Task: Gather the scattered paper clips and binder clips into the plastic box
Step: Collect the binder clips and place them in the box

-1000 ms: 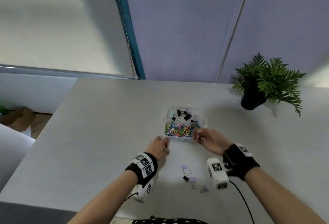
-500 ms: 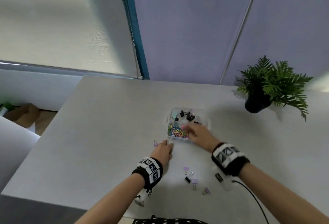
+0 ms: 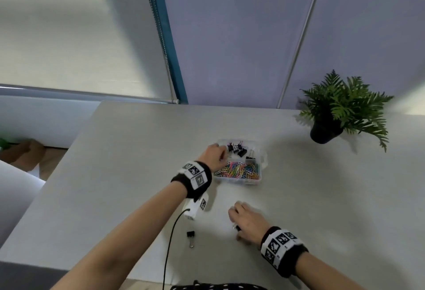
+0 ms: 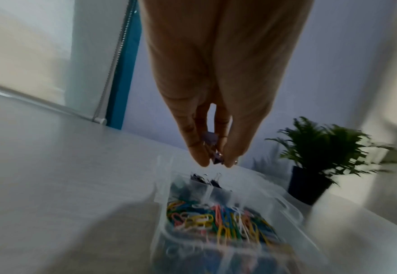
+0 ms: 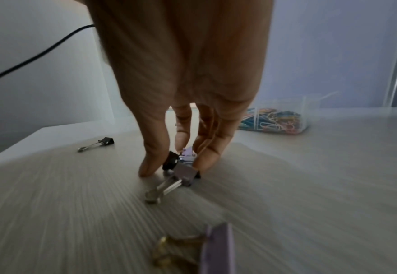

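Change since earlier: left hand (image 3: 213,155) has moved up from the tabletop (image 3: 128,151) to the plastic box (image 3: 263,158); right hand (image 3: 247,223) has drawn back from the box to the loose clips nearer the person.

Head view, left grip: over the box's far-left corner, at frame centre; what it holds is hidden here.

Head view, right grip: lower centre, fingers down on the tabletop, well apart from the box.

Head view, counts: one box; coloured paper clips (image 3: 239,171) fill its near compartment, about five dark binder clips (image 3: 238,150) lie in the far one; one black binder clip (image 3: 190,238) lies alone at lower centre-left.

Head view, other: potted plant (image 3: 340,110) at right.

Left wrist view: fingertips (image 4: 201,159) pinch one lilac binder clip (image 4: 212,148), narrow grip, directly above the box's far compartment, not touching it.

Right wrist view: fingers curl round a cluster at centre, one black clip (image 5: 170,160) and about two lilac clips (image 5: 184,171), all on the tabletop; one further lilac clip (image 5: 217,246) lies at the bottom edge, blurred; the lone black clip at left; box at upper right.
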